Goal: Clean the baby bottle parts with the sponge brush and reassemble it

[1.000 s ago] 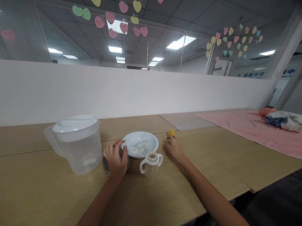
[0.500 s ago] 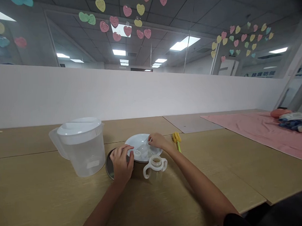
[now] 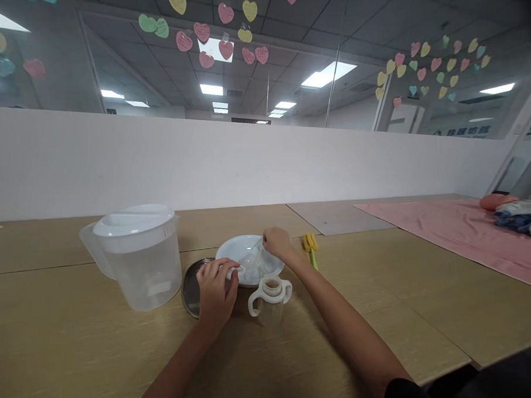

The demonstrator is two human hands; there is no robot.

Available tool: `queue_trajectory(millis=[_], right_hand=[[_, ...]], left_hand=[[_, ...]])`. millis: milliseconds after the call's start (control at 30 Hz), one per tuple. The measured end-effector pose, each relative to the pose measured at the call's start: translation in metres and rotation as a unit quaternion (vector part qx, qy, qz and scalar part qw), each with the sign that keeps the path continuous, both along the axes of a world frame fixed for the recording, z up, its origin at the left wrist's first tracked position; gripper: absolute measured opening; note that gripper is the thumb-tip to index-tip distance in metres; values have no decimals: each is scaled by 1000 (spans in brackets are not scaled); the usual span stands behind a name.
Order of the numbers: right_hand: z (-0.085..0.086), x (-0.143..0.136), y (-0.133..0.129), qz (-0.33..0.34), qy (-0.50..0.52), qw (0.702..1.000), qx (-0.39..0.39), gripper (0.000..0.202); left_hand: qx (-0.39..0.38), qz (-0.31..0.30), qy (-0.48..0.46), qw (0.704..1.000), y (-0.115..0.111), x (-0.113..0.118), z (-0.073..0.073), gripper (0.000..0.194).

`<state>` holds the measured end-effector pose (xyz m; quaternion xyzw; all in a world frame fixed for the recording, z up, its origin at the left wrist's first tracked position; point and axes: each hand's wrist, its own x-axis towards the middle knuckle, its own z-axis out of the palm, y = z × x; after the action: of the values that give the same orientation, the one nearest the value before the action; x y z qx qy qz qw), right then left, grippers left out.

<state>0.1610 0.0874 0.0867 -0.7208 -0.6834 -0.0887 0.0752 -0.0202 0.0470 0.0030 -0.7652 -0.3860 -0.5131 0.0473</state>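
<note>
A shallow white plate [image 3: 226, 247] stands on the table with clear, hard-to-make-out pieces in it. At its left rim, my left hand [image 3: 217, 289] has thumb and fingers closed on a small white ring [image 3: 237, 273]. Over the plate's far right side, my right hand [image 3: 277, 243] is closed around a thin, pale stick-like piece [image 3: 257, 244] that slants down toward the plate; its kind is unclear. In front of the plate stands an upright clear baby bottle [image 3: 270, 301], lidless, with a white two-handled collar. Partly behind my left hand is a round metal tray [image 3: 191, 290].
A lidded translucent pitcher [image 3: 147, 268] stands at the left. A yellow sponge brush [image 3: 310, 243] with a green handle lies right of the plate. Farther right, a pink cloth [image 3: 434, 227] covers the table, with folded fabric on it. A white wall runs behind.
My left hand has moved to the plate's rim and closed on the white ring, which lay in the plate. My right hand has lifted slightly, with the thin piece in it.
</note>
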Motion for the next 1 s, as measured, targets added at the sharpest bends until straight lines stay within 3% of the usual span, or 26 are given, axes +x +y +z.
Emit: queue_trajectory(millis=[167,333,500,667,867,1000], right_hand=[[16,1,-8,12,13,993,120,26],[26,-7,-21,91,96,956,263,23],[34,-27,-41,212,185,928,246,17],[34,-47,-61,327,195,898,219,14],[25,-51,-68,376,175,887,205,12],[17,-36,-70,342,230,890,196,18]], left_hand=[[-11,9,-7,1000,0,0,0,18],[-13,28,-36,999,1,-2,2,24],[5,25,-113,993,-4,-4,9,36],[12,9,-119,993,-10,-2,16,32],[10,10,-129,992,-8,0,14,30],[3,-4,-133,991,-8,0,12,25]])
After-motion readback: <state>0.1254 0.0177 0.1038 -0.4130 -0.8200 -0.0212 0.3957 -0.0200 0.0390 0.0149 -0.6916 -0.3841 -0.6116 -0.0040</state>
